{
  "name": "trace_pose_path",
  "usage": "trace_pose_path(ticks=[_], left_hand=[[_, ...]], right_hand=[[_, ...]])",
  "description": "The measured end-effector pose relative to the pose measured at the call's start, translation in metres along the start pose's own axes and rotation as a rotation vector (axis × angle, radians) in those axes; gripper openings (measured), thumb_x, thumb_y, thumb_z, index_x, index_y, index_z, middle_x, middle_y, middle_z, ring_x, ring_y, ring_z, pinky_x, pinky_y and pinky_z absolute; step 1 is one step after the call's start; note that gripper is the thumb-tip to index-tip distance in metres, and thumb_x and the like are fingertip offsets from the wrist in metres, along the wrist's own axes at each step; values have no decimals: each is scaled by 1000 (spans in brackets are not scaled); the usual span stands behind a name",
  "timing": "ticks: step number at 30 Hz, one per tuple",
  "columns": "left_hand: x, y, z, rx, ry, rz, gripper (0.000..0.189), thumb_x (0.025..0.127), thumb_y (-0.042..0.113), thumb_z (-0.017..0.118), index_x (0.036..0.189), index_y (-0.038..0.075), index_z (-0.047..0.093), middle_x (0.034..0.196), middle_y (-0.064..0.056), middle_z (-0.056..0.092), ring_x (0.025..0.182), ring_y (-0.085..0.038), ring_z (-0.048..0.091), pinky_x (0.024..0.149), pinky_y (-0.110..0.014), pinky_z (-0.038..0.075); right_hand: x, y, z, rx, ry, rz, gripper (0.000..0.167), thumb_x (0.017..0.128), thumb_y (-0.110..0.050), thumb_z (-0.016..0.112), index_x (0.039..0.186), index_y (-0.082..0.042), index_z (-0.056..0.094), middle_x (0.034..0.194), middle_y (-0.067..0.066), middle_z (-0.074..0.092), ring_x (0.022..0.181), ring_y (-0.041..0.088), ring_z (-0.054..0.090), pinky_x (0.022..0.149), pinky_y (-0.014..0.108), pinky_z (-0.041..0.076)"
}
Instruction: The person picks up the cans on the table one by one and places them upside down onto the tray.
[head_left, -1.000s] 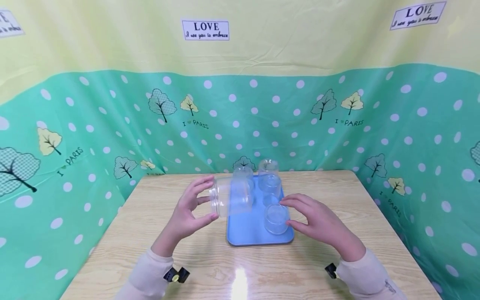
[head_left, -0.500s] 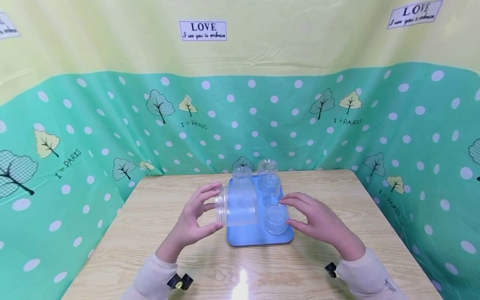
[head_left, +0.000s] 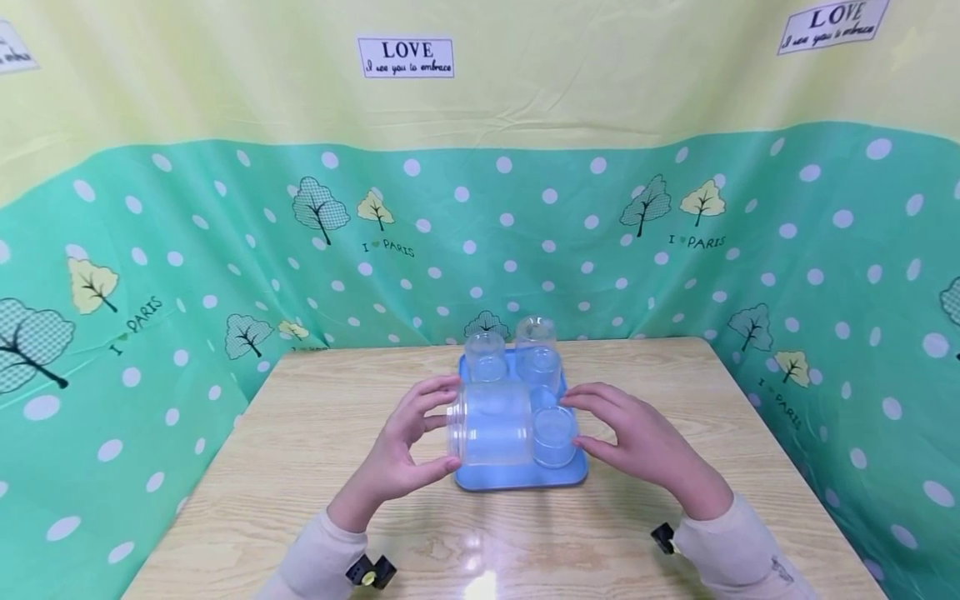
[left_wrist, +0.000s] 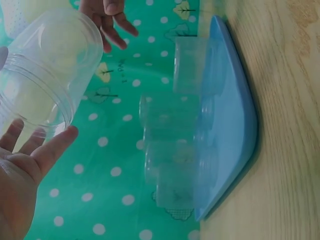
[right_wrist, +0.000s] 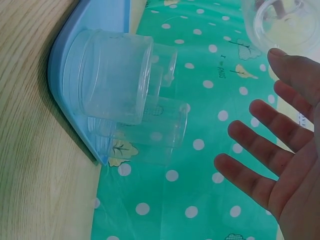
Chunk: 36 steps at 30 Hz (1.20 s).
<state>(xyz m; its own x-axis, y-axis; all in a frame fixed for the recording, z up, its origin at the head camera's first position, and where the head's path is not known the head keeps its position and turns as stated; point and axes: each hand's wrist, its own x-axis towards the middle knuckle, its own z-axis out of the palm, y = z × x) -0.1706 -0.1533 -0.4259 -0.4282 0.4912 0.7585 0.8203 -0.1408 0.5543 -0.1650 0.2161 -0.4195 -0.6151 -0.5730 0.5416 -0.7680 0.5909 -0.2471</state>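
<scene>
A clear plastic jar [head_left: 497, 423] lies on its side in the air, its threaded mouth facing left. My left hand [head_left: 408, 442] grips it around the mouth, fingertips along the rim. Below it is a blue tray [head_left: 517, 477] bearing several more clear jars. The front right jar [right_wrist: 112, 77] stands mouth down, threads at the tray. My right hand [head_left: 637, 429] hovers at the right of the tray, its fingers spread and holding nothing. In the right wrist view that hand [right_wrist: 280, 145] is apart from the standing jars.
Two rear jars, one at the left [head_left: 486, 357] and one at the right [head_left: 536, 333], stand at the far end of the tray. A wooden table [head_left: 330, 392] lies beneath, with a green dotted curtain [head_left: 420, 292] behind and at both sides.
My left hand has moved the held jar rightward and slightly toward me, over the tray and up beside the front right jar in the head view. My right hand has barely moved.
</scene>
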Motion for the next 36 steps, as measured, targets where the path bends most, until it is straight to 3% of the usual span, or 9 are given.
trace_pose_path(ticks=[14, 19, 29, 36], left_hand=[[-5, -6, 9, -13, 2, -44, 76, 79, -3, 83, 144, -3, 45, 152, -32, 35, 142, -35, 44, 98, -48, 58], [-5, -7, 9, -82, 23, -66, 77, 77, -10, 82, 144, -6, 44, 152, -34, 33, 143, -35, 42, 99, -49, 58], [-5, -9, 11, -123, 50, -91, 77, 77, -13, 81, 144, -8, 43, 153, -35, 32, 144, -35, 40, 100, -49, 57], [-6, -9, 14, -128, 49, -112, 78, 76, -15, 80, 144, -8, 43, 154, -33, 32, 144, -33, 41, 101, -48, 57]], right_hand=[[3, -1, -2, 12, 9, 9, 56, 84, -24, 86, 135, -17, 64, 136, -6, 61, 126, 18, 60, 100, 41, 56], [2, -1, -1, 64, -5, 41, 57, 86, -23, 85, 137, -16, 62, 140, -4, 59, 129, 18, 58, 103, 39, 54], [3, -1, -1, 141, -6, 99, 64, 85, -23, 86, 142, -27, 57, 150, 4, 51, 139, 21, 49, 106, 43, 52], [1, -4, 2, 258, -11, 128, 62, 88, -24, 84, 143, -28, 57, 153, -1, 46, 142, 21, 44, 112, 30, 47]])
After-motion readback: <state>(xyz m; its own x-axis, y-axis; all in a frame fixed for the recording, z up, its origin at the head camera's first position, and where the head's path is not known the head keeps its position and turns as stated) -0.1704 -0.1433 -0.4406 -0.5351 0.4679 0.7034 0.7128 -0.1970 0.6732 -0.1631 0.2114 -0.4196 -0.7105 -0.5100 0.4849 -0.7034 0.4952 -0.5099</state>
